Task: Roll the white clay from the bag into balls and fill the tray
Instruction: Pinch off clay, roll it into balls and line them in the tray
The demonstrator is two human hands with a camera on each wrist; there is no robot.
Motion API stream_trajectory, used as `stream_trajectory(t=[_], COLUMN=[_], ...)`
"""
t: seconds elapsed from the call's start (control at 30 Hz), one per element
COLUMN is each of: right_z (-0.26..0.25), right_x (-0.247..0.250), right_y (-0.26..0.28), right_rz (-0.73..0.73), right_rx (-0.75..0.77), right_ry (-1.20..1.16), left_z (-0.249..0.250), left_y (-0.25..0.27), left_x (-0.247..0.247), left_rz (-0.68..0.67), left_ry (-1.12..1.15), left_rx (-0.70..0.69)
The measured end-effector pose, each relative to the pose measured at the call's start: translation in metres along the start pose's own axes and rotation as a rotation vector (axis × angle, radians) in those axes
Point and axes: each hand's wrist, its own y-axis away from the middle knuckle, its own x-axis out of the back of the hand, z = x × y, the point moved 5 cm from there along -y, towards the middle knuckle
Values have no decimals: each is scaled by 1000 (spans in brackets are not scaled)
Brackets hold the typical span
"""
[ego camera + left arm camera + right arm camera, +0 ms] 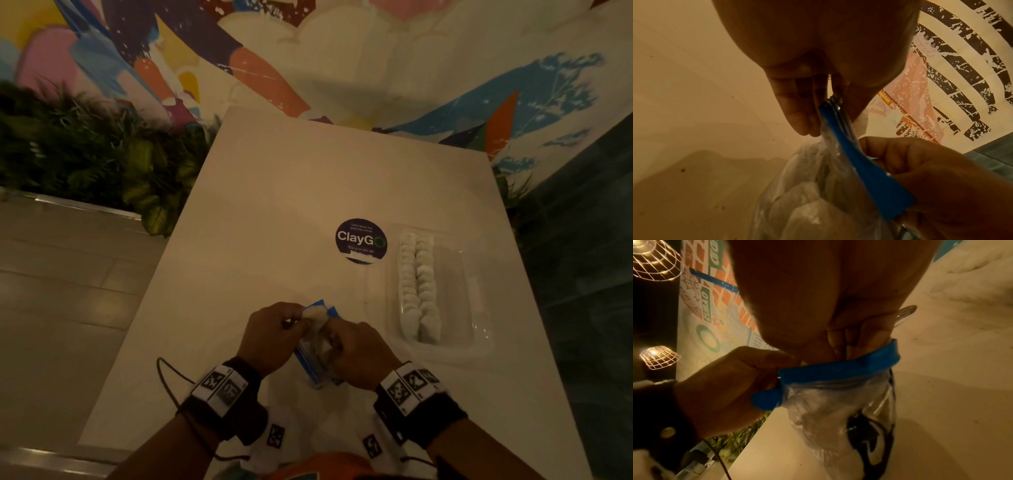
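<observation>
A clear plastic bag (pixel 313 363) with a blue zip rim (pixel 838 369) stands on the white table (pixel 274 205) near its front edge. White clay (pixel 314 313) bulges out at the bag's top. My left hand (pixel 274 329) pinches one end of the blue rim (pixel 840 123). My right hand (pixel 359 349) curls over the other side of the rim, its fingers (pixel 840 340) tucked into the bag's mouth; the fingertips are hidden. More clay shows dimly through the plastic (pixel 807 194). The clear tray (pixel 476 294) lies to the right with two rows of white balls (pixel 418 284) along its left side.
A round dark ClayGo sticker (pixel 360 241) is on the table beyond the hands. Green plants (pixel 102 154) line the table's left side, and a painted wall (pixel 342 51) rises behind. Cables (pixel 168 380) trail from my left wrist. The tray's right half (pixel 455 274) holds no balls.
</observation>
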Motion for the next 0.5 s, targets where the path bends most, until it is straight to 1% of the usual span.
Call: stream_trajectory(t=[0.13,0.3,0.37,0.5], right_z=[3,9,14,19], right_x=[5,7,9,11], right_y=[3,2,2,2], right_rz=[38,51,69,87], right_rx=[-21,-35,-58,-97], right_ry=[-37,-62,-134,-359], left_z=[0,-2,-4,-5], left_y=[-2,-2,-2,-3], left_x=[2,3,5,5], left_rz=[9,31,43,30], left_ry=[-37,-79,-90,-122], left_rx=[-1,-24,-14,1])
